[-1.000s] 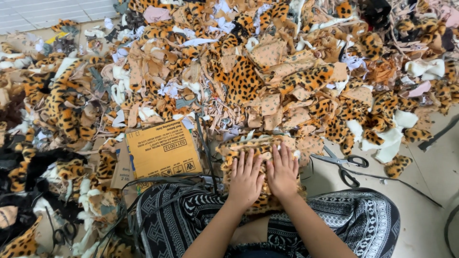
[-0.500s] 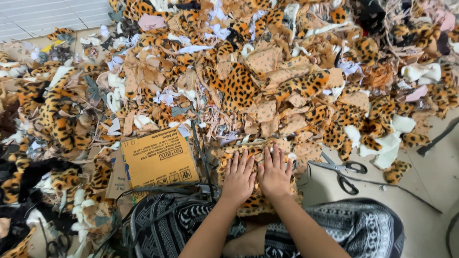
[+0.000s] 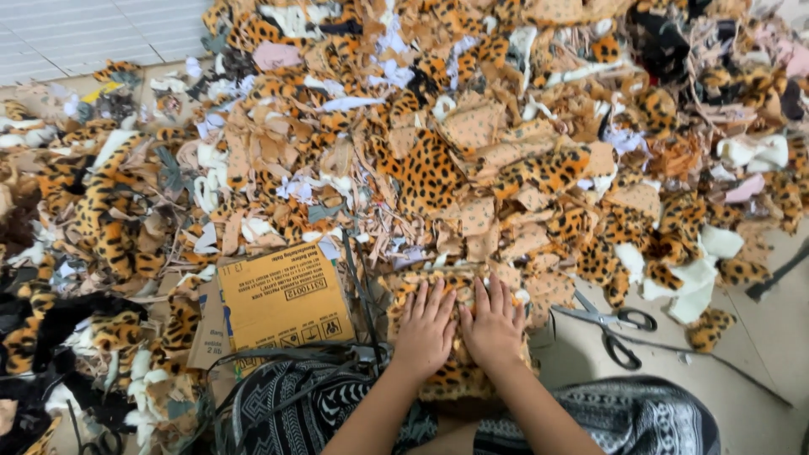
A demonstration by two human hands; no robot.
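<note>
At the bottom centre of the frame, the left hand and the right hand lie side by side, thumbs nearly touching, palms flat and fingers spread on a leopard-print fabric piece that rests over the person's lap and the black-and-white patterned trousers. Neither grip closes on anything; both are wide open and only press down.

To flatten the piece well, I judge that the palms should keep even pressure and work outward from the middle, so the furry pile lies one way and no fold is trapped under the fingers. The edge of the piece under the wrists is hidden, so I cannot tell how far it reaches.

Just left of the hands lies a flat cardboard sheet, with dark straps running between it and the fabric. To the right, on the bare floor, a pair of scissors lies near the right hand but apart from it.

Beyond, filling the middle and upper frame, a large heap of scraps in leopard print, tan backing and white crowds right up to the fingertips; loose bits there could slide onto the pressed piece. Pale floor tiles show in the upper left.
</note>
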